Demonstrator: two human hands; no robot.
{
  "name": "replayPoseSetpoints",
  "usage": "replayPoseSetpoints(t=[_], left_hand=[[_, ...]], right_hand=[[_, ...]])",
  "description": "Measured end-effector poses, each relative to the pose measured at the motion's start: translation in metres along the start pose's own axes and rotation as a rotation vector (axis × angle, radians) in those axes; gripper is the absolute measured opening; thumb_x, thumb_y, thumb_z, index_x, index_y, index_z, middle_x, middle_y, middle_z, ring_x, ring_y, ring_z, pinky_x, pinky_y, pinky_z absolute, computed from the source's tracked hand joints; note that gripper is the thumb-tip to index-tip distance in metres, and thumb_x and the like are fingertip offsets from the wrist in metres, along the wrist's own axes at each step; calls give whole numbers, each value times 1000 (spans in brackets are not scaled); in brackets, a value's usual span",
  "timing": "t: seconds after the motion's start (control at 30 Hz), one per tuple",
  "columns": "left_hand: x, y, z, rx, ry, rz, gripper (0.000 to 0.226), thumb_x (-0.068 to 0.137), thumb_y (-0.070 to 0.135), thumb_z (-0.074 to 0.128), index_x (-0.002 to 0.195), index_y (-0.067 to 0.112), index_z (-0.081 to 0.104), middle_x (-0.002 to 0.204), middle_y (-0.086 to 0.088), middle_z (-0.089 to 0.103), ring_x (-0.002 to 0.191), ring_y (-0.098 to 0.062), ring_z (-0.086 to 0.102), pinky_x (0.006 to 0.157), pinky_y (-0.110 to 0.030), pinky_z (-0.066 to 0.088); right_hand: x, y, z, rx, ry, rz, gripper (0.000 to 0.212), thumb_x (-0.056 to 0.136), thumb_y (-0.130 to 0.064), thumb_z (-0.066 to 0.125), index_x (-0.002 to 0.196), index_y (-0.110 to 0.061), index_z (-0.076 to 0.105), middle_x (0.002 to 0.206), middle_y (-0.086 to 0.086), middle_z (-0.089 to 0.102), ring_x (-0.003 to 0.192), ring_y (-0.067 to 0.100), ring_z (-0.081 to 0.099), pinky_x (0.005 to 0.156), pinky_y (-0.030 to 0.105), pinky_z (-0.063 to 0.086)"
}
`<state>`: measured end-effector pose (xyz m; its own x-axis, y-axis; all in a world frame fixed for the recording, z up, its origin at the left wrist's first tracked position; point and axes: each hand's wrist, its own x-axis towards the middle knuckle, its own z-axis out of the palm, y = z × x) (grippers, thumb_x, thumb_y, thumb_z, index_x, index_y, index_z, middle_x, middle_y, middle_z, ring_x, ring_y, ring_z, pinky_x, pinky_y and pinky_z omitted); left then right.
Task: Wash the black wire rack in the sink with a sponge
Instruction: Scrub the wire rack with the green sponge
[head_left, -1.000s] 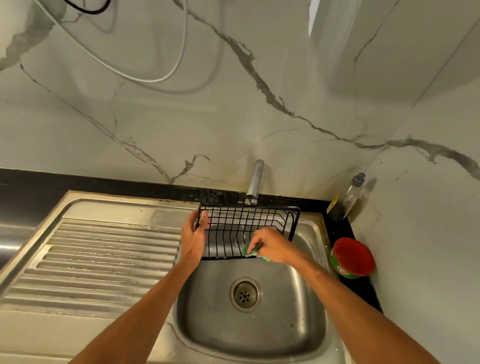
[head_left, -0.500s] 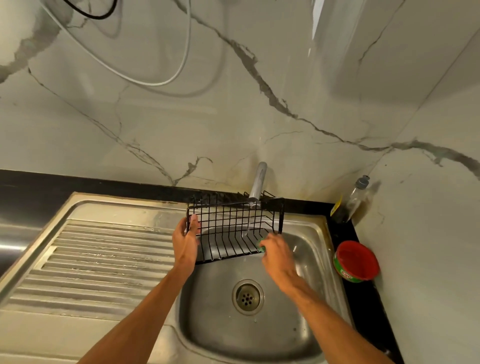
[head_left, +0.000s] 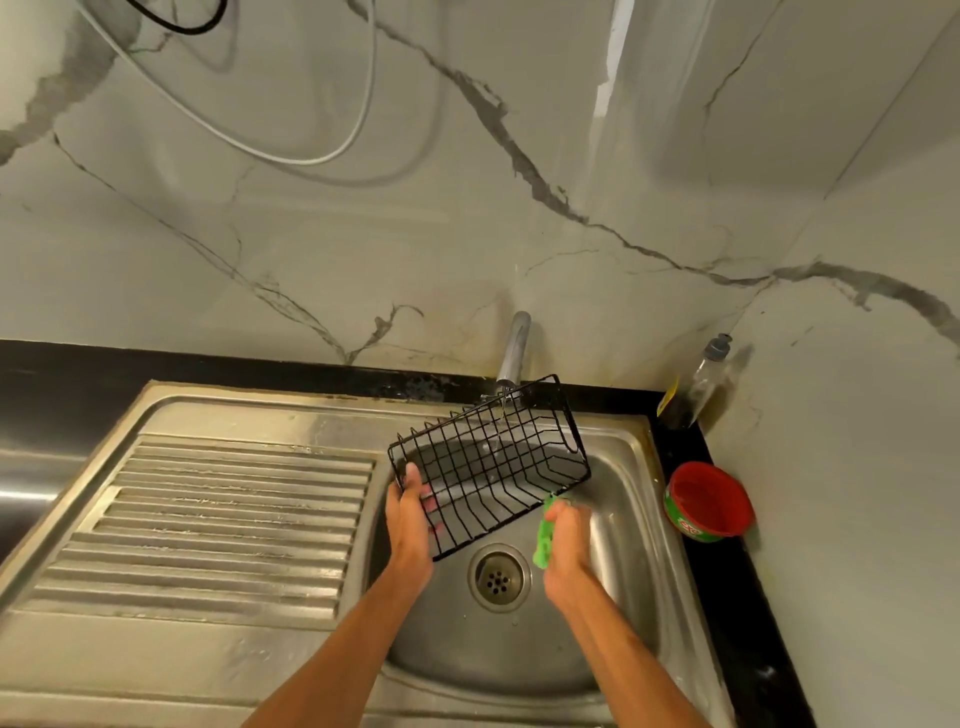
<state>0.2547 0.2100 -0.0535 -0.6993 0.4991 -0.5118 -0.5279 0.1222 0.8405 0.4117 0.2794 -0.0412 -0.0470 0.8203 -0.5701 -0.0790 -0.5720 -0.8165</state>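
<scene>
Left fingers (head_left: 430, 503) curl under the near-left corner of the black wire rack (head_left: 493, 462), thumb over the top rim; fingertips show through the wires. Left hand (head_left: 410, 519) grips it firm. Right fingers (head_left: 569, 512) wrap tight round a green sponge (head_left: 543, 543), and the sponge's top end touches the rack's near-right edge. Right hand (head_left: 566, 540) sits just right of the drain (head_left: 497, 576).

Rack is held tilted over the sink (head_left: 519, 654), far corner up under the faucet (head_left: 514, 345) spout. Water stream is hard to make out. Ribbed drainboard (head_left: 218, 519) lies left of the basin.

Red tub (head_left: 709, 501) stands on the black surface (head_left: 727, 623) right of the sink. It has a green band with white letters, too small and turned to read for sure. Bottle (head_left: 696, 384) with a grey cap is in the corner, yellow label edge-on, writing unreadable.

White cable (head_left: 260, 148) loops on the marble wall (head_left: 467, 234); black cable (head_left: 176, 23) is cut off by the top edge. Both forearms are cut off at the bottom edge.
</scene>
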Motion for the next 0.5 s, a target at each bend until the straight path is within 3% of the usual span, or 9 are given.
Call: replayPoseSetpoints(t=[0.03, 0.1, 0.2, 0.3, 0.4, 0.5], left_hand=[[-4, -8, 1, -21, -15, -40, 53, 101, 55, 48, 138, 18, 55, 125, -9, 66, 115, -29, 62, 87, -49, 52], [-13, -23, -1, -71, -82, -108, 60, 97, 62, 51, 137, 17, 56, 125, -8, 69, 112, -27, 65, 82, -46, 54], [-23, -37, -12, -58, -238, -179, 96, 65, 82, 72, 135, 16, 60, 127, -11, 71, 110, -27, 69, 81, -46, 56], [-21, -40, -31, 5, -280, -238, 118, 50, 75, 86, 147, 22, 45, 135, -11, 66, 117, -27, 66, 93, -51, 50], [-11, -25, -47, 53, -248, -202, 133, 52, 58, 94, 159, 39, 17, 152, -6, 50, 133, -30, 53, 110, -61, 41], [-2, 7, -46, 256, -315, -89, 118, 62, 46, 91, 158, 39, 23, 154, 1, 46, 126, -20, 53, 102, -50, 42]], right_hand=[[3, 5, 4, 32, -57, 61, 40, 60, -28, 69, 94, -15, 54, 77, 4, 50, 59, 16, 42, 50, 26, 34], [5, 6, 9, 46, -91, 99, 53, 75, -35, 73, 121, -18, 54, 96, 3, 63, 64, 14, 48, 52, 27, 40], [11, 3, 4, -37, -52, 1, 64, 84, -10, 67, 140, -25, 40, 118, 10, 63, 64, 10, 49, 49, 26, 41], [21, 5, -9, -185, -37, -93, 75, 83, -9, 62, 149, -27, 32, 133, 11, 53, 68, -1, 35, 58, 20, 33], [23, 1, -14, -261, -52, -164, 68, 91, -11, 57, 150, -29, 32, 133, 11, 55, 69, -2, 37, 60, 17, 35], [23, -7, -16, -326, -149, -233, 59, 94, -7, 59, 145, -29, 42, 97, 4, 54, 57, 3, 41, 50, 19, 38]])
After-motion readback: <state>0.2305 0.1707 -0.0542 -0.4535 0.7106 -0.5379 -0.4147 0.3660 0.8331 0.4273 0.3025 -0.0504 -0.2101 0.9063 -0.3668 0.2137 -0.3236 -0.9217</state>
